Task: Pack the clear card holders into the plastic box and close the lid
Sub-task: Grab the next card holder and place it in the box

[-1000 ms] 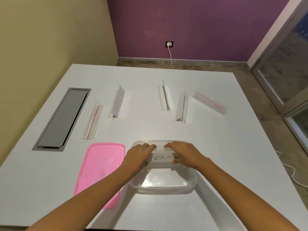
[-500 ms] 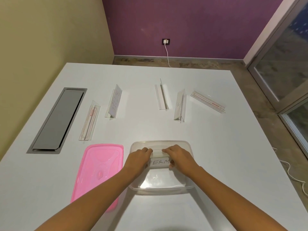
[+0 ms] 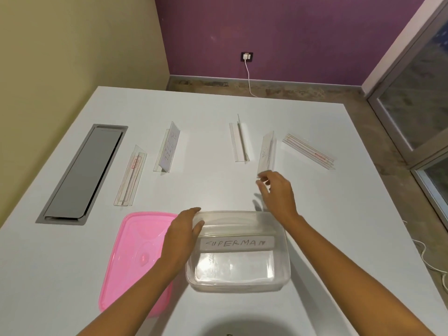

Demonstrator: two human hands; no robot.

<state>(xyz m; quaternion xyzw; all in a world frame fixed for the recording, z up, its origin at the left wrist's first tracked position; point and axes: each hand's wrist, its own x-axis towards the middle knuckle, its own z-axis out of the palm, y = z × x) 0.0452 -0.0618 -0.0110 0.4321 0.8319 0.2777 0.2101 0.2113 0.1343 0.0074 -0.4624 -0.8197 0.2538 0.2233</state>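
Note:
A clear plastic box [image 3: 238,283] stands open near the table's front edge, and a card holder with a "SUPERMAN" card [image 3: 236,243] lies inside it. My left hand [image 3: 183,235] rests on the box's left rim. My right hand [image 3: 277,192] is beyond the box, fingers apart, its fingertips touching the near end of an upright holder [image 3: 266,152]. Several more clear holders lie on the table: a holder lying flat at far right [image 3: 308,151], one in the middle [image 3: 238,141], one with a white card [image 3: 168,147], and a flat one at left [image 3: 131,175]. The pink lid [image 3: 131,260] lies left of the box.
A grey cable hatch [image 3: 81,173] is set into the white table [image 3: 339,238] at the left. Beyond the far edge are a purple wall and a socket with a white cable [image 3: 248,71]. A glass door stands at right, and another cable lies on the floor.
Both hands have let go of the SUPERMAN holder, which now lies in the box. My right hand has moved up and right to the upright holder; my left shifted to the box's rim.

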